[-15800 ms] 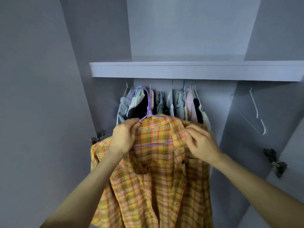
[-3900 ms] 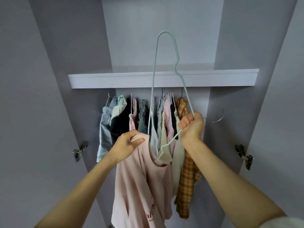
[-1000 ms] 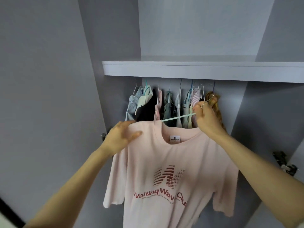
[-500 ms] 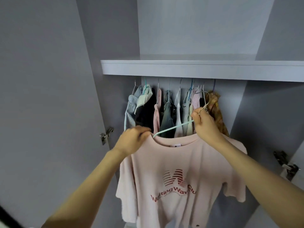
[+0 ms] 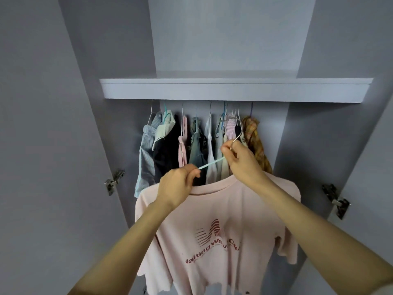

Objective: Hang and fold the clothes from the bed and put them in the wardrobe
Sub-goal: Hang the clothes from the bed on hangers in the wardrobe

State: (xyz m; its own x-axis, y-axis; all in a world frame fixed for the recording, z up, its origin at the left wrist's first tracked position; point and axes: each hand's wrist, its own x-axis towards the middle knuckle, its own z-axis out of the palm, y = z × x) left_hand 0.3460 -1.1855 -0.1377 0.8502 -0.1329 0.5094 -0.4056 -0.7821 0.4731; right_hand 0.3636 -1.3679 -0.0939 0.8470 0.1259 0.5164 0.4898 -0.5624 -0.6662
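One pink T-shirt (image 5: pixel 214 231) on hanger (image 5: pixel 210 163), left hand (image 5: pixel 177 186) and right hand (image 5: pixel 241 161) both gripping it, hung clothes (image 5: pixel 191 145) crowded behind, shelf (image 5: pixel 234 90) above, two hinges (image 5: pixel 113 182).

Rail: hidden behind the shelf (image 5: pixel 234 90); the hanger hooks run up out of sight beneath it.
Pink T-shirt (image 5: pixel 212 241): hem cut off by the bottom edge; the red lettering is blurred and partly covered by the right forearm.
Hanger (image 5: pixel 210 163): only a pale bar and the hook show; the rest sits inside the collar or under the hands.
Left hand (image 5: pixel 176 186): fingertips curl out of view at the collar.
Hung clothes (image 5: pixel 191 143): packed together, lower parts hidden behind the T-shirt.
Plaid shirt (image 5: pixel 254 141): mostly behind the right hand (image 5: pixel 242 160).
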